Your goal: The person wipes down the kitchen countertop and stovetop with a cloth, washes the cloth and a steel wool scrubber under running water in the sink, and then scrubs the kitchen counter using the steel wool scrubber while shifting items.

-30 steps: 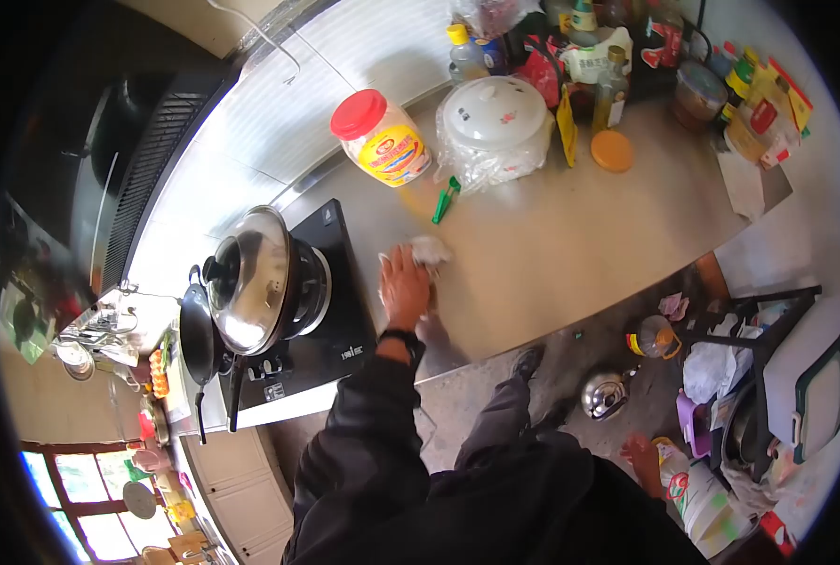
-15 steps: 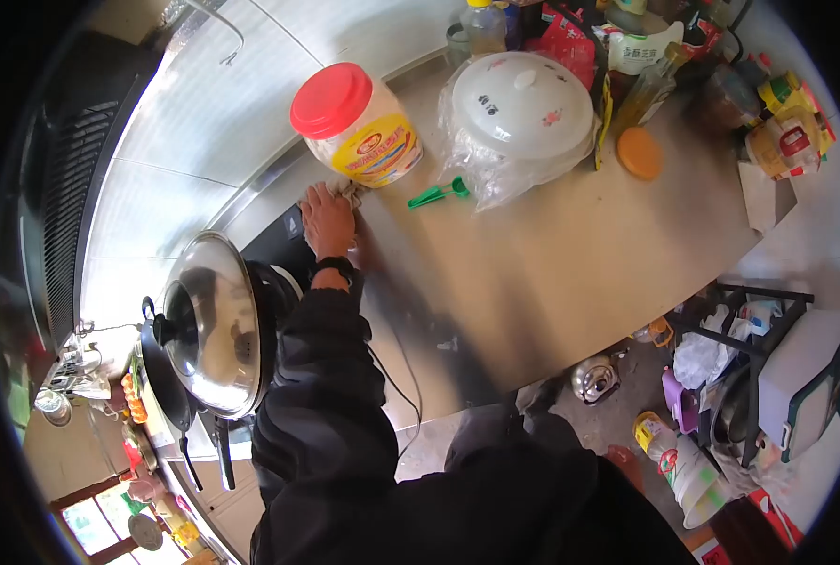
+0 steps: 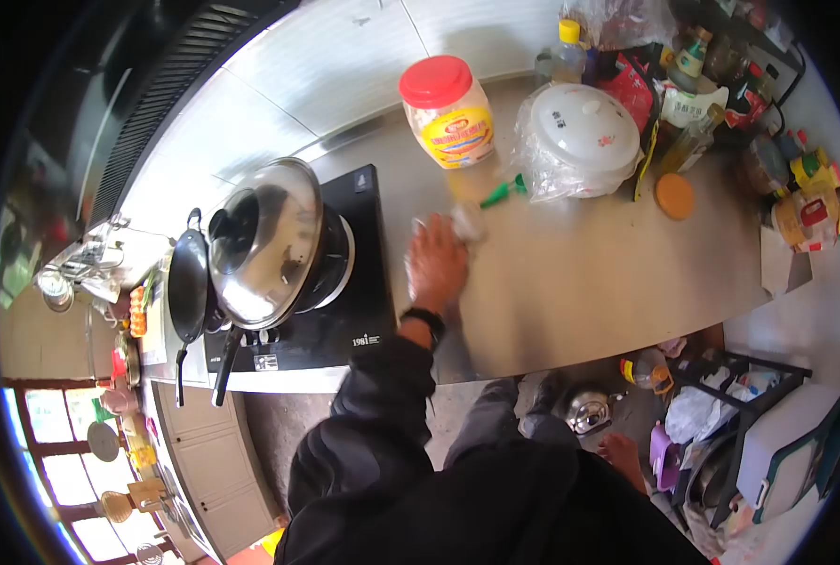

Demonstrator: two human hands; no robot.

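Observation:
My left hand (image 3: pixel 437 262), with a dark band at the wrist, presses down on the steel countertop (image 3: pixel 570 273). A pale crumpled cloth (image 3: pixel 468 222) shows at its fingertips; the rest of it is hidden under the palm. Just beyond the cloth lies a green scoop (image 3: pixel 504 191). Behind that stands a red-lidded plastic jar (image 3: pixel 450 118). To the left of my hand is the black glass cooktop (image 3: pixel 368 273). My right hand (image 3: pixel 622 457) hangs low beside my body, away from the counter, and its fingers are partly hidden.
A lidded wok (image 3: pixel 274 250) sits on the cooktop, a dark pan (image 3: pixel 189 282) beside it. On the counter's right are a white lidded pot (image 3: pixel 584 132) in plastic, an orange lid (image 3: pixel 675 196) and several bottles and packets. A kettle (image 3: pixel 589 411) and a rack (image 3: pixel 749 377) stand below the counter.
My left hand and the cloth have moved from the cooktop's back corner beside the jar toward the counter's front edge. The view has shifted, showing more of the cooktop.

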